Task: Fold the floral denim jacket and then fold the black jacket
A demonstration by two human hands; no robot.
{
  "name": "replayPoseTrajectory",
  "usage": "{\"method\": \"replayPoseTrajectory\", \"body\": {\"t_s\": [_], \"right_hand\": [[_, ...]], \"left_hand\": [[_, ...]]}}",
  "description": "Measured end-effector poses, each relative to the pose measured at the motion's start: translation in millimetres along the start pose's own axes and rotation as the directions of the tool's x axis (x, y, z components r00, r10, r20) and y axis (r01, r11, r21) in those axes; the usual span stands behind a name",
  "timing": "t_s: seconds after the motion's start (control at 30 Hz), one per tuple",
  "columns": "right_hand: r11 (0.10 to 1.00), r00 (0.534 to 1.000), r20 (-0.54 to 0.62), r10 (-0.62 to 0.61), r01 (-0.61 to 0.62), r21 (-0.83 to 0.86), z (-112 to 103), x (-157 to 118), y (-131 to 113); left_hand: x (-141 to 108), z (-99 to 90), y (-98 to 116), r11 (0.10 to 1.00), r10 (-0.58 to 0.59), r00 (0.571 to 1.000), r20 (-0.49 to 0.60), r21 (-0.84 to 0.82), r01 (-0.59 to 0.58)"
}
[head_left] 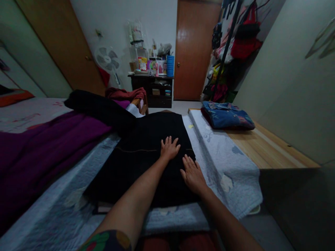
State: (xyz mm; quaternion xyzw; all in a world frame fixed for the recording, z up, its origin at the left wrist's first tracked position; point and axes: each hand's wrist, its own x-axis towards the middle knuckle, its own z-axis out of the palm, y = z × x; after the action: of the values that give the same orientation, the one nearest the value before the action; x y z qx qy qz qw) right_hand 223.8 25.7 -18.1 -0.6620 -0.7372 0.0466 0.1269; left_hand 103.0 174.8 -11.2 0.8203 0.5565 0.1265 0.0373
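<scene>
A black garment (131, 170) lies spread out in front of me, with a thin brownish line running across it. Part of the black cloth (96, 108) stretches off to the upper left. My left hand (169, 148) rests flat on the garment with its fingers spread. Near the garment's right edge, my right hand (192, 172) also lies flat on the cloth, fingers extended. Neither hand grips anything. Under the garment is a light grey-blue patterned cover (220, 160). A pale strip of something shows beneath the garment's lower left corner.
A purple blanket (52, 146) lies to the left. Folded denim clothing (226, 115) sits on a wooden board (274, 150) at the right. Farther back stand a dark cabinet (137, 87), a white fan (107, 59) and a brown door (196, 48). Bags (247, 45) hang at the back right.
</scene>
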Motion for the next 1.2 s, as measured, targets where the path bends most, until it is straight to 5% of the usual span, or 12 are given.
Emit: {"method": "replayPoseTrajectory", "body": {"t_s": [0.27, 0.53, 0.7, 0.97, 1.1, 1.2], "right_hand": [[1.0, 1.0, 0.012, 0.003, -0.003, -0.002, 0, 1, 1], [1.0, 1.0, 0.006, 0.013, -0.014, 0.015, 3, 1, 2], [0.997, 0.998, -0.062, 0.009, -0.004, 0.083, 4, -2, 5], [0.953, 0.96, -0.265, 0.095, -0.01, 0.304, 12, 10, 26], [0.913, 0.957, -0.226, 0.182, -0.078, 0.401, 2, 33, 37], [0.853, 0.931, -0.103, 0.351, -0.273, 0.445, -10, 54, 45]], "left_hand": [[-7, -25.0, -6, 0.984, 0.064, 0.987, 0.149, -0.172, -0.038], [-80, -43.5, -9, 0.977, 0.184, 0.89, 0.417, -0.179, -0.118], [-107, -36.4, 0, 0.986, 0.149, 0.923, 0.355, -0.124, -0.112], [-110, -24.7, 3, 0.986, 0.151, 0.945, 0.291, -0.116, -0.122], [-111, -24.9, 3, 0.986, 0.139, 0.946, 0.292, -0.132, -0.104], [-112, -25.0, 3, 0.984, 0.14, 0.949, 0.282, -0.142, -0.103]]}}
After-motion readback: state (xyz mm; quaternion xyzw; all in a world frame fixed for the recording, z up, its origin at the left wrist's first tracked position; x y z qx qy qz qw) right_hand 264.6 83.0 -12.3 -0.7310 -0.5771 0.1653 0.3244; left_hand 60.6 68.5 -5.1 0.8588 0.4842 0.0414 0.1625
